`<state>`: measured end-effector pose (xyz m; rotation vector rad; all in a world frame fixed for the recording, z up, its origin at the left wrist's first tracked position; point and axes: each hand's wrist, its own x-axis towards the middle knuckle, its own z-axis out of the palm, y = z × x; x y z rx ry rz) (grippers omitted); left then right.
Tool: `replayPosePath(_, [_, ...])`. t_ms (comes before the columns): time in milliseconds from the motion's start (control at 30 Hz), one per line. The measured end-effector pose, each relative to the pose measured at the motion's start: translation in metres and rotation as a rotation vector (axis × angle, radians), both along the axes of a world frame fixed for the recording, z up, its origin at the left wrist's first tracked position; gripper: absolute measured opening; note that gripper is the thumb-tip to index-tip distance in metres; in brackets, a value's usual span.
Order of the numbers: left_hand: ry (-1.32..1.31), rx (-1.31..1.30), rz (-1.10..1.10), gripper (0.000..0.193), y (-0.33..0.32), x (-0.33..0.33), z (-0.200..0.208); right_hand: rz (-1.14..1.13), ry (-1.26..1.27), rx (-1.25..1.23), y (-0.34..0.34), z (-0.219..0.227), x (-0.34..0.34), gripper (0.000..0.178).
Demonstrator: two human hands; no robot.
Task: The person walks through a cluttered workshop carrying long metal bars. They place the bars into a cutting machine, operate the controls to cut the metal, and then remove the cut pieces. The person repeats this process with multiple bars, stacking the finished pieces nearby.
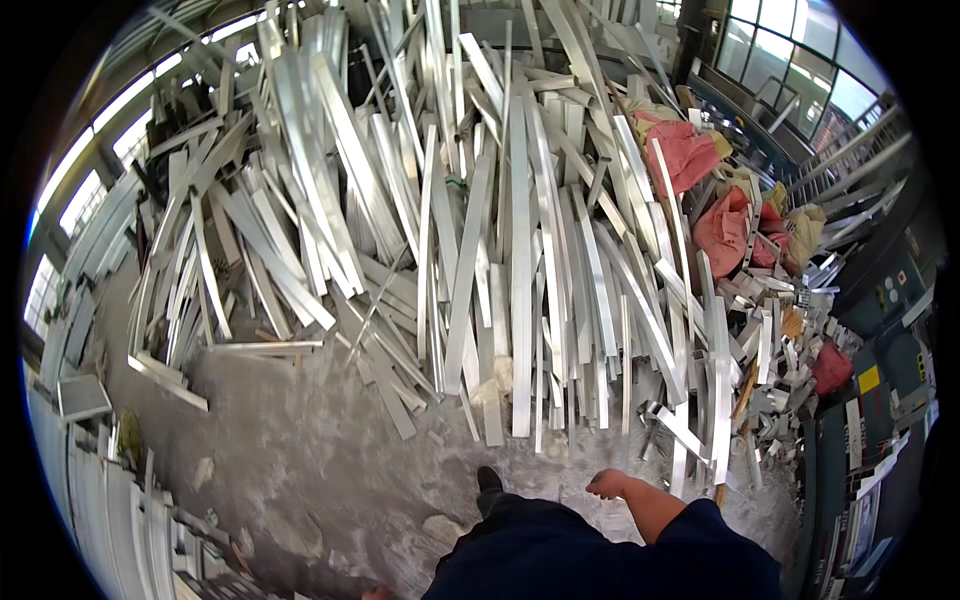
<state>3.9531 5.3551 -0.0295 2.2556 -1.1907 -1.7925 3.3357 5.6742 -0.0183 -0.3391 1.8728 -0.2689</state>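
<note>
Silver aluminium strips heaped just beyond an empty right hand (pixel 607 485).

The right hand hangs loosely curled, fingers together and clamped on nothing, at the near edge of the pile of aluminium strips (pixel 520 260); the left hand (pixel 378 593) barely shows at the lower edge (its state I cannot tell). Ahead of the right hand lie the closest strip ends (pixel 680 430), with pink sacks (pixel 700 190) further off to its right and bare concrete floor (pixel 300 450) to its left. Judged from here, picking one loose top strip by its free end would avoid tangling.
</note>
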Motion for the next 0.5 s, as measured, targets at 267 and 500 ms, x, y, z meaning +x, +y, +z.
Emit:
replayPosePath(267, [-0.133, 0.055, -0.566, 0.025, -0.090, -0.069, 0.017, -0.248, 0.090, -0.021, -0.081, -0.060, -0.073, 0.038])
replayPosePath(500, [-0.232, 0.037, -1.084, 0.031, -0.207, -0.067, 0.011, -0.568, 0.126, -0.221, -0.158, -0.005, -0.059, 0.039])
